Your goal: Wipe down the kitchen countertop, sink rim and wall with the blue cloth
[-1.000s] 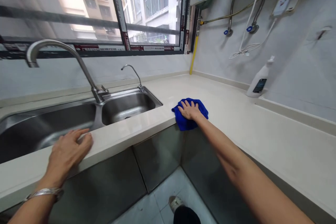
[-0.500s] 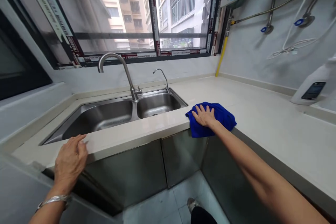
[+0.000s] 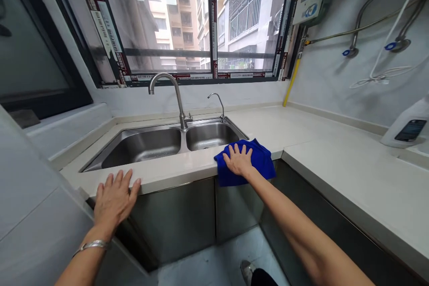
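My right hand (image 3: 238,161) lies flat with fingers spread on a blue cloth (image 3: 259,161), pressing it onto the front edge of the pale countertop (image 3: 301,138) just right of the sink. Part of the cloth hangs over the edge. My left hand (image 3: 114,196), with a silver bracelet on the wrist, rests open on the counter's front edge at the left, in front of the double steel sink (image 3: 147,143). It holds nothing.
A tall tap (image 3: 174,94) and a small tap (image 3: 217,105) stand behind the sink under a window. A white spray bottle (image 3: 407,127) stands at the right wall. Steel cabinet fronts (image 3: 174,219) lie below the counter. My shoe (image 3: 248,270) shows on the tiled floor.
My right hand has slid the blue cloth leftward along the counter edge toward the sink. The left hand now lies flat on the edge. The view has pulled back and turned left.
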Tool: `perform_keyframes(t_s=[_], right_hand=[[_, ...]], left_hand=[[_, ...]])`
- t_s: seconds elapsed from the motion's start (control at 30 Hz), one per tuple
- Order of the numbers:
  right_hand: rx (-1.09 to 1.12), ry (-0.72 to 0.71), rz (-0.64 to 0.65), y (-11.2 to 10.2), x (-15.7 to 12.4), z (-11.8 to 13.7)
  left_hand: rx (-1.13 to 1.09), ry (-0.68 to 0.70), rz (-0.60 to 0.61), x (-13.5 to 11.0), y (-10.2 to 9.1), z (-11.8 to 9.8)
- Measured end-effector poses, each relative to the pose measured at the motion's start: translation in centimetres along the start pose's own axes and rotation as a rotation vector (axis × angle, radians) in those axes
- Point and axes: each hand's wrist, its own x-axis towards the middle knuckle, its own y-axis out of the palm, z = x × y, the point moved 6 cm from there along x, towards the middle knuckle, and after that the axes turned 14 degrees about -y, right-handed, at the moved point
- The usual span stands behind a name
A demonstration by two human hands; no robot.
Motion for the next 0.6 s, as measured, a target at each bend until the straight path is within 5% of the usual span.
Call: perform_keyframes(t_s=[0.6], right_hand=[[0.165,-0.256,0.013,1.3,2.7,17.3]], left_hand=[[-0.043,-0.044,-0.064,-0.6,0.0,-0.4]])
